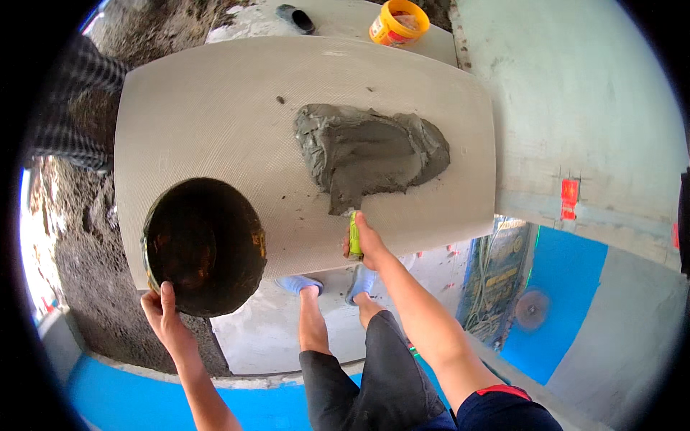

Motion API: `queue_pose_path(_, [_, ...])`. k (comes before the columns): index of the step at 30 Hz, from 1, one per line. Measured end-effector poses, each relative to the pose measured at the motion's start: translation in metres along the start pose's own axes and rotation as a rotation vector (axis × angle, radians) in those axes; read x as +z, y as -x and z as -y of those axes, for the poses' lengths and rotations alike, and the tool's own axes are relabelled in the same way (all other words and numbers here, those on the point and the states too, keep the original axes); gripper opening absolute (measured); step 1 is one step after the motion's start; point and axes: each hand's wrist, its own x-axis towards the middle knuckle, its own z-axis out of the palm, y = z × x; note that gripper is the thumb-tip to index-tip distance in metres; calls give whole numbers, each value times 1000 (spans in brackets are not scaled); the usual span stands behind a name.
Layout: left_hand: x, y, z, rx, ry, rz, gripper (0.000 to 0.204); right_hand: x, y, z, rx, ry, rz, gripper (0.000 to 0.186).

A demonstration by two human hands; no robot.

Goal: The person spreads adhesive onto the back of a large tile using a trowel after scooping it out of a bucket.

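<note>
Two hands clamped: left hand (164, 310) on bucket (203, 246), right hand (365, 241) on trowel (354, 233).

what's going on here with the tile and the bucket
A person spreads a mound of grey mortar on the back of a large tile with a green-handled trowel held in the right hand. The left hand holds a dark, tipped bucket by its rim over the tile's near left corner.

Yellow tub (399, 21), dark slipper (296, 18), red wall marker (569, 199), blue floor strip (158, 402)
</note>
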Motion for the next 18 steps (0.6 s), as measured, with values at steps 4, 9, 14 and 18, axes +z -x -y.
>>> queue_pose_path(4, [-21,32,2,-112,-24,-28,26,-34,33,-31,16,40,-109,52])
queue_pose_path(9, [-24,146,2,-219,-180,-79,27,-91,117,-125,53,-65,228,50])
queue_pose_path(14, [20,254,0,-385,-280,152,25,-120,209,-158,72,-167,565,67])
queue_pose_path(18, [94,312,31,-523,-220,434,26,-203,240,-186,108,-401,274,61])
